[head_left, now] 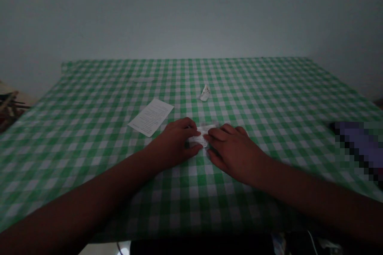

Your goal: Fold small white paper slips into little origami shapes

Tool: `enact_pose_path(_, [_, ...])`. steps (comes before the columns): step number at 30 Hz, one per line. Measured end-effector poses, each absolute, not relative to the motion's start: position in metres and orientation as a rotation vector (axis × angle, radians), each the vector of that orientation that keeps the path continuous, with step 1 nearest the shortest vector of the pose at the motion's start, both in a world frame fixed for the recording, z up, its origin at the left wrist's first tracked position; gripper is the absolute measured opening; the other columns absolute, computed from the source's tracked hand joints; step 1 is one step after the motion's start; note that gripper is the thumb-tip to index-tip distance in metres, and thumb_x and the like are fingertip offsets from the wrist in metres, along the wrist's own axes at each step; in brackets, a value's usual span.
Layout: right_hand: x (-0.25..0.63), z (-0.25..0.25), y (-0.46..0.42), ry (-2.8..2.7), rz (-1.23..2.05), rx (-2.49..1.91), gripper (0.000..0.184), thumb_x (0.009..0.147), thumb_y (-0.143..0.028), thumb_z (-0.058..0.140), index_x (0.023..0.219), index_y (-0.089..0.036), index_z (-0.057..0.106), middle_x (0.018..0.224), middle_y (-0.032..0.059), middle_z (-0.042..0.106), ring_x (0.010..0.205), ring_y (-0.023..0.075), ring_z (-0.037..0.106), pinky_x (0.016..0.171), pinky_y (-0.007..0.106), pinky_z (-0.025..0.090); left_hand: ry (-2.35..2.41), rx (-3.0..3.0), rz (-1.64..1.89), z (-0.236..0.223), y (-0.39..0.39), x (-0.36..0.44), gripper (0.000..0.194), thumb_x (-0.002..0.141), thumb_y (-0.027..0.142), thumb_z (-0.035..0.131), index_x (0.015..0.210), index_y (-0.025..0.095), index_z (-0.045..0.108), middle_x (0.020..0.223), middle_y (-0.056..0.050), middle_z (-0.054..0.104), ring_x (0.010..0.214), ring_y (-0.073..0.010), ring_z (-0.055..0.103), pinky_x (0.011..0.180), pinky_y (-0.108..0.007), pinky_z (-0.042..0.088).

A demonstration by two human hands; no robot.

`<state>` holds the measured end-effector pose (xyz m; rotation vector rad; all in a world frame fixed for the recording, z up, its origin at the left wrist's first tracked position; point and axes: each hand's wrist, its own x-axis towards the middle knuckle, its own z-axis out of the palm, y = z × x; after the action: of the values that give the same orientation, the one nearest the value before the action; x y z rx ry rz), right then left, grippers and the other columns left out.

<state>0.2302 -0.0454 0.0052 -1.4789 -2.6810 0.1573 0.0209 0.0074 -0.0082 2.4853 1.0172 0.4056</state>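
A small white piece of paper [197, 140] with printed lines lies at the middle of the table, partly covered by my fingers. My left hand [179, 141] grips its left side, thumb at the near edge and fingers curled at the far edge. On the right side, my right hand [231, 147] has its bent fingers and thumb closed on the paper. A flat sheet with writing [152, 117] rests beyond my left hand. Farther back stands a small folded white paper [205, 93], apart from both hands.
A green and white checked tablecloth [269, 99] covers the table, which reaches back to a plain wall [185, 12]. A dark-edged purple object [359, 143], pixelated, lies at the right. Wooden pieces [10, 105] show beyond the left edge.
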Motion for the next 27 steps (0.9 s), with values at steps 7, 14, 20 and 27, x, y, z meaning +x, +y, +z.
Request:
enact_pose_path(7, [0.23, 0.004, -0.047, -2.675, 0.155, -1.477, 0.035, 0.097, -0.031, 0.049, 0.126, -0.016, 0.062, 0.125, 0.0094, 0.064, 0.107, 0.0291, 0.053, 0.083, 0.046, 0.042, 1.013, 2.499, 0.401, -0.007, 0.007, 0.021, 0.025, 0.086, 0.034, 0.068, 0.108, 0.021, 0.071, 0.115, -0.007, 0.061, 0.109, -0.0235, 0.06, 0.1, -0.043, 0.048])
enact_pose_path(14, [0.238, 0.003, -0.042, -2.702, 0.184, -1.294, 0.041, 0.097, -0.03, 0.051, 0.133, -0.014, 0.058, 0.139, 0.0124, 0.057, 0.12, 0.0308, 0.048, 0.094, 0.048, 0.042, 0.968, 2.516, 0.434, -0.009, 0.009, 0.017, 0.027, 0.086, 0.032, 0.069, 0.111, 0.022, 0.07, 0.117, -0.007, 0.061, 0.111, -0.0232, 0.059, 0.101, -0.043, 0.047])
enact_pose_path(20, [0.247, 0.006, -0.041, -2.749, 0.25, -1.218, 0.042, 0.099, -0.032, 0.047, 0.135, -0.013, 0.056, 0.138, 0.0119, 0.059, 0.121, 0.0291, 0.051, 0.102, 0.052, 0.041, 0.864, 2.561, 0.447, -0.009, 0.016, 0.011, 0.029, 0.088, 0.03, 0.066, 0.115, 0.019, 0.069, 0.122, -0.007, 0.063, 0.115, -0.0235, 0.056, 0.103, -0.042, 0.047])
enact_pose_path(27, [0.252, 0.007, -0.036, -2.762, 0.232, -1.136, 0.042, 0.097, -0.029, 0.051, 0.135, -0.014, 0.057, 0.139, 0.0111, 0.06, 0.122, 0.028, 0.052, 0.104, 0.051, 0.044, 0.828, 2.632, 0.377, -0.008, 0.018, 0.008, 0.031, 0.089, 0.024, 0.063, 0.12, 0.021, 0.067, 0.13, -0.007, 0.064, 0.122, -0.0246, 0.056, 0.107, -0.045, 0.044])
